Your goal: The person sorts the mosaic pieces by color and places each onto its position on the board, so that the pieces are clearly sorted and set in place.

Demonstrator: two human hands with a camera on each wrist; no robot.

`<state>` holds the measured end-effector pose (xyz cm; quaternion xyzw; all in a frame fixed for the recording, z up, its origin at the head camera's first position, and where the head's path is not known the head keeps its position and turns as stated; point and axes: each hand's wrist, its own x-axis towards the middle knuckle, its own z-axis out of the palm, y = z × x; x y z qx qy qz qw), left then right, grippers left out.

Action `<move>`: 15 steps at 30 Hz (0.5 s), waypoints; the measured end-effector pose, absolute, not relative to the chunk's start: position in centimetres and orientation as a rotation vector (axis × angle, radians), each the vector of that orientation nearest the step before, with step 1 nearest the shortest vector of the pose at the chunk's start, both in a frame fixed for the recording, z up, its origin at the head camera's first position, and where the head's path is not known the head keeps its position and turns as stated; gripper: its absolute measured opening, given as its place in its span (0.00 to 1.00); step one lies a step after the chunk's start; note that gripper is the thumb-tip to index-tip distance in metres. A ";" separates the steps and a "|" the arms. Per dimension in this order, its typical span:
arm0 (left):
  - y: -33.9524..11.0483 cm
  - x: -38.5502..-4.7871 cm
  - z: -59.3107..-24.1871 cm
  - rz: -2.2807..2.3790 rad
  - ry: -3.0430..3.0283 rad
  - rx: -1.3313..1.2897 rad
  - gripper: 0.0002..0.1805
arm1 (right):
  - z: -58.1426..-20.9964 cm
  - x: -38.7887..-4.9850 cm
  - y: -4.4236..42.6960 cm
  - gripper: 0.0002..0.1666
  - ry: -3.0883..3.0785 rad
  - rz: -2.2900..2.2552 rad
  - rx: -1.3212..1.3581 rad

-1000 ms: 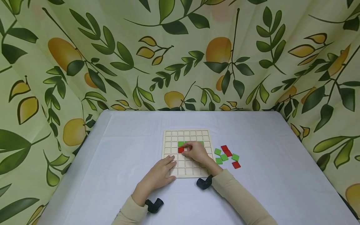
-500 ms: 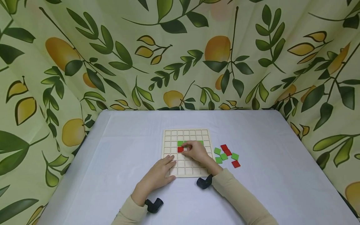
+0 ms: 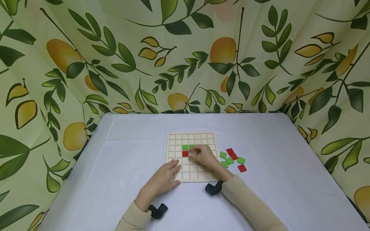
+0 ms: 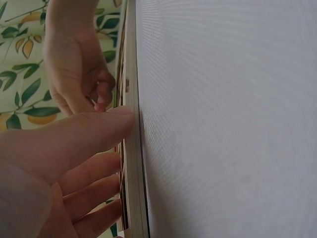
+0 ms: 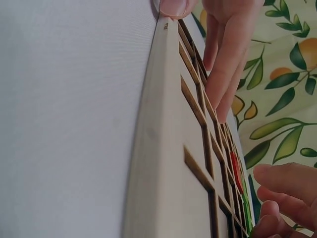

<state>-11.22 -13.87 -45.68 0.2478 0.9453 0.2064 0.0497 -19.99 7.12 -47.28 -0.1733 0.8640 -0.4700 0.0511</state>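
Note:
A wooden grid board (image 3: pixel 186 175) lies on the table, one red tile (image 3: pixel 185 154) in a cell below a green tile (image 3: pixel 185 147). More green tiles run rightward along that row, partly covered by my right hand (image 3: pixel 202 155). Its thumb and index finger are spread just right of the red tile, and no tile shows between them in the right wrist view. My left hand (image 3: pixel 162 176) rests with extended fingers on the board's left part, its thumb (image 4: pixel 106 124) against the near edge. Cells under the right hand are hidden.
Right of the board, loose green tiles (image 3: pixel 229 161) and red tiles (image 3: pixel 242 168) lie scattered on the white tablecloth (image 3: pixel 130 144). A leaf-and-fruit patterned curtain (image 3: pixel 185 64) hangs behind and beside the table. Each wrist wears a black camera (image 3: pixel 158 211).
My right hand has drawn slightly right, away from the red tile, uncovering more of a second green tile. The red tile stays in its cell. My left hand has not moved.

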 end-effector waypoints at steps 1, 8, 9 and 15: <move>-13.9 -11.2 -45.7 0.627 2.879 0.751 0.31 | -47.2 -20.0 7.2 0.10 2.632 -1.422 -0.513; -13.8 -11.3 -45.8 0.638 2.884 0.749 0.31 | -46.6 -19.6 8.1 0.11 2.591 -1.391 -0.393; -13.8 -11.3 -45.8 0.638 2.885 0.750 0.31 | -46.5 -19.6 8.3 0.12 2.581 -1.399 -0.408; -13.9 -11.3 -45.9 0.628 2.890 0.751 0.31 | -45.9 -19.4 9.7 0.11 2.597 -1.410 -0.471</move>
